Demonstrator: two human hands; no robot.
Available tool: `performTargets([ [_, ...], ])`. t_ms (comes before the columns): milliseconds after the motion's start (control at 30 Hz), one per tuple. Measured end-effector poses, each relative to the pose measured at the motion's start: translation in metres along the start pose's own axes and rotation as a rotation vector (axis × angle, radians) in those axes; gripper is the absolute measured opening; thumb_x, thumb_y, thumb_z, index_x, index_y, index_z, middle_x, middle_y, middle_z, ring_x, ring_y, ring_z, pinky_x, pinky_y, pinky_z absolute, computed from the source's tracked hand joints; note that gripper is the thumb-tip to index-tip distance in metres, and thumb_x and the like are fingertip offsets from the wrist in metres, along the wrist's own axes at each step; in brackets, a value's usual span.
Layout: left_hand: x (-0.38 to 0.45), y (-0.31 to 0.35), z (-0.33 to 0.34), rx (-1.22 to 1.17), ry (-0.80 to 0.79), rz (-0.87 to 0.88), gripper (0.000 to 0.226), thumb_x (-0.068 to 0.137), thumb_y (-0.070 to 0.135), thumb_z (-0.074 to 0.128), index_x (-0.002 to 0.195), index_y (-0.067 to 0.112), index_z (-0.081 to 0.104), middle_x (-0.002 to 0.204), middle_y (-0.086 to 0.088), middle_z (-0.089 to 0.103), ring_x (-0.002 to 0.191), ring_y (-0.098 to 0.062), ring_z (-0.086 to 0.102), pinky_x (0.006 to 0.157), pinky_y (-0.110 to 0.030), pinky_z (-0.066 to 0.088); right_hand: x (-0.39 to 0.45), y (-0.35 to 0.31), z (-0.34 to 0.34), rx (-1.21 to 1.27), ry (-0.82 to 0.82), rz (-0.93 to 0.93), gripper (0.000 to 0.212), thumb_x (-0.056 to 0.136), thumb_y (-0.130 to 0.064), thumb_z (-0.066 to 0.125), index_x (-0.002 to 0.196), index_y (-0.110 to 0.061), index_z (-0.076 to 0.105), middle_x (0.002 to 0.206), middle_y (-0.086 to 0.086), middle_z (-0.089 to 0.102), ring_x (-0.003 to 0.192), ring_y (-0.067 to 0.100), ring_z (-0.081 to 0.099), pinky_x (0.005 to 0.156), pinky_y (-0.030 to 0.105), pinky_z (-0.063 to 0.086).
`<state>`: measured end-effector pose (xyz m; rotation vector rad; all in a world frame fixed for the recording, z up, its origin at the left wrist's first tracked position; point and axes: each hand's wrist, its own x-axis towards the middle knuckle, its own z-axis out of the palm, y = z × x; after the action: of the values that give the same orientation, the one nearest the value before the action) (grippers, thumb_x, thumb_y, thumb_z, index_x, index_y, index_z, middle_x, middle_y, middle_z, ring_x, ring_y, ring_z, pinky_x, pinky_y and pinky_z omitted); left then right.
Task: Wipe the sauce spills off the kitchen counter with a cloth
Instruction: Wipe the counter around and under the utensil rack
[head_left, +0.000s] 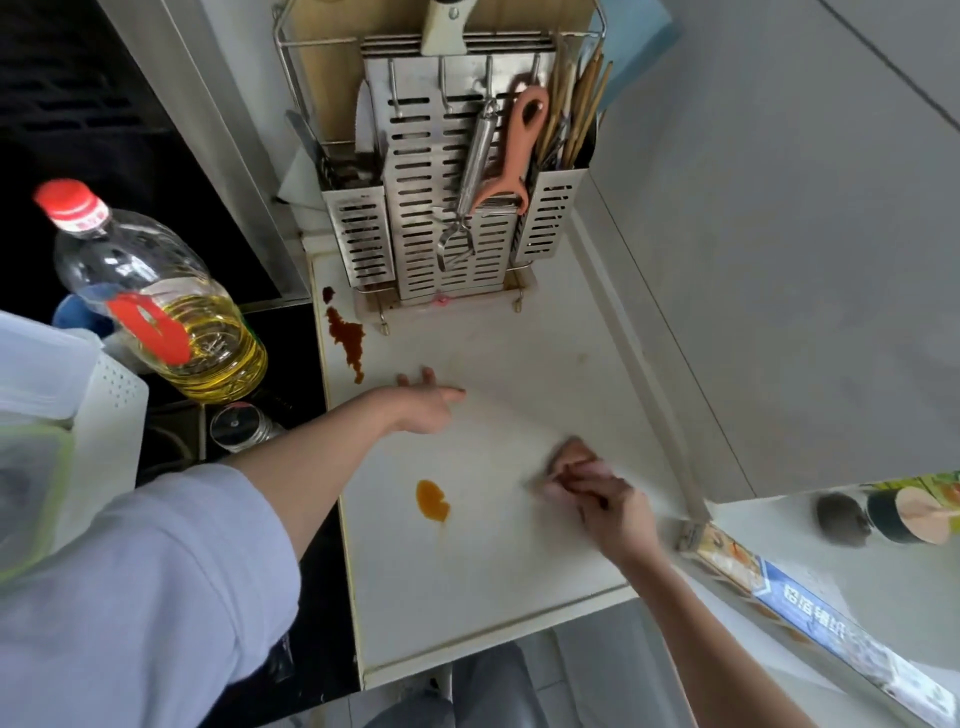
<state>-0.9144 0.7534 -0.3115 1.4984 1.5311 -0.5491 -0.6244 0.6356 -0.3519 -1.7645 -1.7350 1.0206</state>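
The right hand (605, 501) has its fingers curled round a bunched pinkish cloth (569, 457) and presses it onto the white table (519, 597) near the right-hand wall; the cloth and fingertips are blurred, so the grip cannot be read finely. The left hand (423, 402) lies flat with fingers straight, palm down on the table and holding nothing, apparently to brace.

The wiping looks under way, with most of it judged still to do. An orange sauce spill (432, 500) sits between the two hands, nearer the front edge and apart from the cloth. A dark brown sauce streak (345, 338) runs along the table's left edge, just beyond the left hand, with a small dark blob (329, 294) behind it. The next move probably calls for sweeping the cloth leftward over the orange spill.

The brown streak ends close to the foot of the steel utensil rack (441, 208), which may crowd the cloth there. An oil bottle (156, 296) stands off the left edge, and a foil box (810, 608) lies to the right.
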Motion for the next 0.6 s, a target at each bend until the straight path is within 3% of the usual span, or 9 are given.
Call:
performTargets([
  [67, -0.002, -0.001, -0.001, -0.032, -0.017, 0.009, 0.065, 0.1, 0.011, 0.023, 0.154, 0.046, 0.013, 0.164, -0.005, -0.02, 0.149, -0.041, -0.014, 0.119, -0.055, -0.007, 0.02, 0.0, -0.007, -0.145, 0.287, 0.244, 0.026, 0.084, -0.015, 0.054, 0.102, -0.022, 0.071, 0.121, 0.005, 0.066, 0.096, 0.031, 0.065, 0.066, 0.022, 0.045],
  [133, -0.002, 0.0, -0.002, -0.043, -0.025, 0.015, 0.064, 0.1, 0.012, 0.022, 0.154, 0.046, 0.014, 0.164, -0.005, -0.018, 0.149, -0.04, -0.013, 0.118, -0.055, -0.008, 0.024, -0.014, 0.025, -0.263, 0.274, 0.158, 0.048, 0.089, -0.008, 0.051, 0.133, -0.025, 0.058, 0.147, 0.003, 0.047, 0.129, 0.035, 0.046, 0.091, 0.031, 0.046],
  [200, -0.001, -0.001, -0.003, -0.064, -0.032, 0.017, 0.067, 0.098, 0.01, 0.025, 0.154, 0.045, 0.015, 0.164, -0.005, -0.02, 0.149, -0.039, -0.015, 0.119, -0.055, -0.009, 0.007, -0.038, 0.068, -0.217, 0.027, -0.071, 0.06, 0.093, -0.017, 0.049, 0.147, -0.042, 0.039, 0.157, -0.011, 0.029, 0.146, 0.021, 0.023, 0.111, 0.031, 0.033],
  [233, -0.001, -0.003, -0.004, -0.086, -0.036, 0.022, 0.07, 0.096, 0.007, 0.025, 0.154, 0.044, 0.017, 0.163, -0.005, -0.021, 0.149, -0.039, -0.017, 0.119, -0.055, -0.01, -0.006, -0.047, 0.086, -0.17, -0.163, -0.179, 0.058, 0.094, -0.024, 0.047, 0.146, -0.047, 0.037, 0.156, -0.014, 0.03, 0.146, 0.014, 0.023, 0.114, 0.029, 0.032],
  [300, -0.001, -0.006, -0.008, -0.145, -0.043, 0.041, 0.071, 0.095, 0.003, 0.026, 0.154, 0.043, 0.022, 0.163, -0.005, -0.021, 0.149, -0.036, -0.019, 0.119, -0.054, -0.012, -0.026, -0.047, 0.099, -0.101, -0.468, -0.336, 0.048, 0.091, -0.031, 0.043, 0.138, -0.038, 0.053, 0.146, -0.01, 0.046, 0.14, 0.01, 0.035, 0.113, 0.032, 0.038],
  [333, -0.002, -0.008, -0.009, -0.168, -0.045, 0.051, 0.071, 0.095, 0.002, 0.026, 0.153, 0.042, 0.025, 0.164, -0.005, -0.019, 0.149, -0.034, -0.019, 0.119, -0.052, -0.013, -0.025, -0.041, 0.091, -0.063, -0.513, -0.346, 0.043, 0.09, -0.032, 0.043, 0.13, -0.031, 0.061, 0.139, -0.008, 0.053, 0.135, 0.011, 0.044, 0.109, 0.035, 0.041],
  [433, -0.003, -0.009, -0.011, -0.173, -0.027, 0.066, 0.072, 0.095, 0.0, 0.026, 0.153, 0.042, 0.027, 0.165, -0.004, -0.016, 0.15, -0.031, -0.018, 0.12, -0.049, -0.012, 0.004, -0.02, 0.055, -0.045, -0.284, -0.267, 0.026, 0.089, -0.033, 0.053, 0.11, -0.031, 0.068, 0.131, -0.01, 0.06, 0.122, 0.011, 0.057, 0.097, 0.037, 0.05],
  [533, -0.001, -0.007, -0.009, -0.133, -0.04, 0.049, 0.072, 0.096, 0.001, 0.023, 0.154, 0.043, 0.022, 0.164, -0.004, -0.02, 0.149, -0.034, -0.018, 0.12, -0.053, -0.008, 0.028, -0.024, 0.05, -0.248, 0.02, -0.163, 0.022, 0.088, -0.031, 0.058, 0.108, -0.036, 0.067, 0.131, -0.016, 0.054, 0.121, 0.011, 0.056, 0.073, 0.024, 0.051],
  [600, -0.001, -0.004, -0.009, -0.115, -0.045, 0.043, 0.069, 0.098, 0.003, 0.021, 0.155, 0.042, 0.02, 0.163, -0.005, -0.021, 0.149, -0.038, -0.016, 0.121, -0.052, -0.007, 0.025, -0.047, 0.075, -0.324, 0.081, -0.167, 0.026, 0.088, -0.042, 0.053, 0.111, -0.038, 0.066, 0.128, -0.013, 0.054, 0.122, 0.016, 0.053, 0.065, 0.028, 0.054],
])
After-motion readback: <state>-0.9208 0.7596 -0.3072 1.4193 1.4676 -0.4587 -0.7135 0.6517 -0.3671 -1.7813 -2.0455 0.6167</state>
